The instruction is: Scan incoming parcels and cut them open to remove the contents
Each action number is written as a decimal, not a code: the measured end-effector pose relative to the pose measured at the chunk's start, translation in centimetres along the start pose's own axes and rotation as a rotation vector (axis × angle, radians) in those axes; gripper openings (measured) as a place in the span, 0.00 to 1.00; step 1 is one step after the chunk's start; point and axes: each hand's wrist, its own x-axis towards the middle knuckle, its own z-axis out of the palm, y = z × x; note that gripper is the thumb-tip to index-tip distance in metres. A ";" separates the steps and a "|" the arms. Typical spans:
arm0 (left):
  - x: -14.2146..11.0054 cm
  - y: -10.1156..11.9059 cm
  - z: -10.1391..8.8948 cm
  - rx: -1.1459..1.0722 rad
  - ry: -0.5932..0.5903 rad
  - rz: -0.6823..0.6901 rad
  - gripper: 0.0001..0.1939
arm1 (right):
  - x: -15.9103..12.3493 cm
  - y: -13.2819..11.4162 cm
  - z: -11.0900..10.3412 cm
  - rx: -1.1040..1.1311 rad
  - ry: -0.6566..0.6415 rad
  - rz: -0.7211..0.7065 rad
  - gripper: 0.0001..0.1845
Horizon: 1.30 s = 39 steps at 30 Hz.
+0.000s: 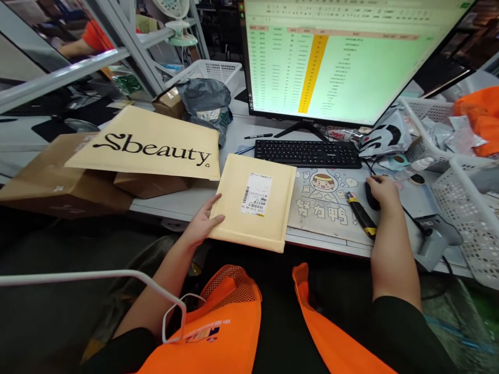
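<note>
My left hand [203, 220] grips the left edge of a yellow padded envelope [234, 179] that carries a white shipping label [256, 194]. The envelope lies over the desk's front edge. On the right, my right hand [384, 190] is wrapped over a black computer mouse [372, 196]. Beside the mouse lies a black-and-yellow utility knife [362, 215] on a cartoon-printed mat [317, 208]. A larger padded envelope [152, 145] printed "Sbeauty" rests on cardboard boxes [78, 182] to the left.
A monitor [331, 62] with a spreadsheet stands behind a black keyboard [307, 153]. White baskets [468, 218] and a grey handheld scanner [438, 239] are at right. A dark plastic parcel [206, 104] sits at back left. Another person's orange sleeve [96, 36] shows beyond the shelf.
</note>
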 end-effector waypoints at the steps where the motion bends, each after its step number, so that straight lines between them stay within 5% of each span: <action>1: -0.4 0.7 -0.1 0.021 -0.009 0.037 0.55 | 0.0 -0.1 -0.1 0.006 0.002 0.002 0.23; 5: -1.6 7.4 -0.7 0.217 -0.111 0.212 0.49 | -1.0 -1.8 -1.6 0.039 0.100 -0.063 0.23; 8: -0.5 14.3 -0.4 0.355 -0.262 0.230 0.51 | -4.0 -5.1 -3.4 0.184 0.154 -0.306 0.26; 9: 0.4 16.3 -0.1 0.386 -0.324 0.216 0.50 | -5.6 -6.6 -3.8 0.305 0.040 -0.428 0.28; 11: 2.9 19.6 0.6 0.374 -0.323 0.248 0.43 | -9.3 -9.5 -3.9 0.598 -0.419 -0.627 0.35; 13: 5.8 21.8 1.5 0.300 -0.245 0.306 0.33 | -13.2 -12.0 -3.1 0.793 -0.874 -0.610 0.42; 15: 8.2 23.3 2.1 0.243 -0.236 0.293 0.27 | -16.5 -13.4 -1.5 0.914 -0.948 -0.478 0.41; 17: 9.7 24.1 2.2 0.237 -0.321 0.244 0.27 | -18.8 -13.4 0.0 1.043 -0.772 -0.361 0.38; 20: 10.7 22.8 1.8 0.158 -0.404 0.354 0.31 | -21.1 -12.4 1.9 1.264 -0.437 -0.246 0.39; 23: 11.5 17.4 3.2 -0.130 -0.201 0.517 0.32 | -22.9 -12.4 3.6 1.429 -0.147 -0.194 0.42; 25: 11.9 12.3 6.2 -0.210 -0.242 0.380 0.34 | -23.8 -13.3 5.2 1.477 -0.046 -0.159 0.42; 27: 12.0 7.7 10.1 -0.264 -0.470 0.157 0.44 | -24.5 -14.3 7.0 1.468 0.033 -0.095 0.41; 29: 11.9 4.7 13.7 -0.330 -0.495 0.137 0.45 | -24.8 -14.5 8.5 1.365 0.038 -0.047 0.41; 33: 12.4 4.1 16.1 -0.379 -0.354 0.180 0.43 | -25.3 -11.2 8.9 1.056 -0.186 -0.082 0.36; 39: 13.3 5.7 13.0 -0.399 -0.297 0.205 0.40 | -25.3 -5.7 7.3 1.063 0.209 -0.061 0.33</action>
